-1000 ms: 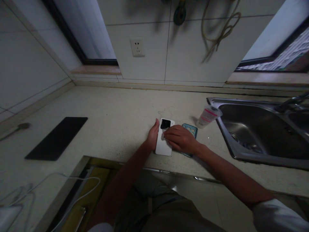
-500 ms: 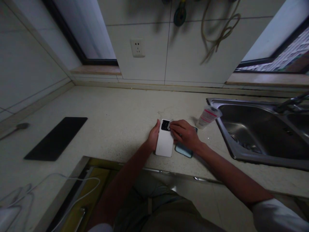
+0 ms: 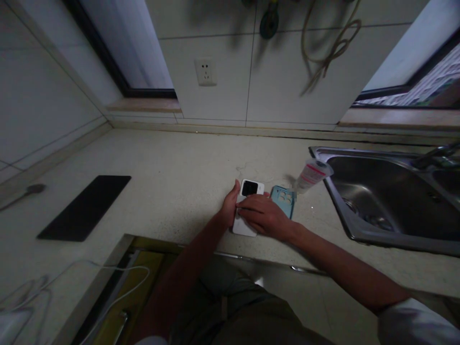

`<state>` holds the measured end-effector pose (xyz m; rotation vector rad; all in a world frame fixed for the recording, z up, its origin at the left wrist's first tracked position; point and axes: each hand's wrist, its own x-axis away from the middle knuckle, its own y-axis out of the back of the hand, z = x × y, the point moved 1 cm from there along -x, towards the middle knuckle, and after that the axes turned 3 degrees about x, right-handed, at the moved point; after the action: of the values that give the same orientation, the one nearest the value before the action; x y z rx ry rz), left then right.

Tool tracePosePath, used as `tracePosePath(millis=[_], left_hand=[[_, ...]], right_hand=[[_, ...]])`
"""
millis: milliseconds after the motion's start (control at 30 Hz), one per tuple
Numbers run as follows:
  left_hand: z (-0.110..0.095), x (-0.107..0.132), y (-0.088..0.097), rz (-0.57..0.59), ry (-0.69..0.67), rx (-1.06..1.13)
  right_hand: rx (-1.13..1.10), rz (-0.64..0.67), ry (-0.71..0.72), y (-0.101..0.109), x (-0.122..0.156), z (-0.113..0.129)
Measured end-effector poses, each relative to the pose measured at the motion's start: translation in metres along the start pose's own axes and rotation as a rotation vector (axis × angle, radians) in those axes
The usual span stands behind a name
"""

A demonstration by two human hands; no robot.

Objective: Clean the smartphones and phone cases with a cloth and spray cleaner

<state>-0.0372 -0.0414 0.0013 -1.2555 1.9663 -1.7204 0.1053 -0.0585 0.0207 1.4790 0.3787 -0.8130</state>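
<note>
A white smartphone (image 3: 246, 229) lies back side up near the counter's front edge, its black camera block at the far end. My left hand (image 3: 229, 205) grips its left side, with the thumb along the edge. Across the middle of the phone's back, my right hand (image 3: 265, 214) presses its fingers together; a small pale thing may be under the fingertips, but I cannot make it out. A light blue phone case (image 3: 282, 199) with round camera openings lies just right of the phone, partly hidden by my right hand.
A clear plastic cup with pink print (image 3: 312, 175) stands tilted beside the steel sink (image 3: 354, 235) on the right. A black flat mat (image 3: 86, 206) lies on the left of the counter (image 3: 187, 167). A white cable (image 3: 118, 266) hangs over the front left edge.
My right hand has moved from the camera block down and left to the middle of the phone's back. More of the blue case shows now. My left hand keeps its hold.
</note>
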Motion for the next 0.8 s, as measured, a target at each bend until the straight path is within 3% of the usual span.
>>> tracePosePath(millis=[67,200,467,800], left_hand=[[-0.001,0.001,-0.005,-0.003,0.009,-0.015],[-0.004,0.001,-0.011,-0.026,-0.162,-0.019],[-0.012,-0.002,-0.004,-0.078,-0.288,0.131],[-0.012,-0.001,0.002,-0.044,-0.219,0.152]], right_hand=[[-0.048,0.038,0.04,0.0,-0.002,0.004],[-0.109,0.091,0.062,0.0,-0.003,0.01],[-0.098,0.191,0.025,-0.005,0.002,0.015],[0.017,-0.027,-0.018,-0.001,0.002,0.005]])
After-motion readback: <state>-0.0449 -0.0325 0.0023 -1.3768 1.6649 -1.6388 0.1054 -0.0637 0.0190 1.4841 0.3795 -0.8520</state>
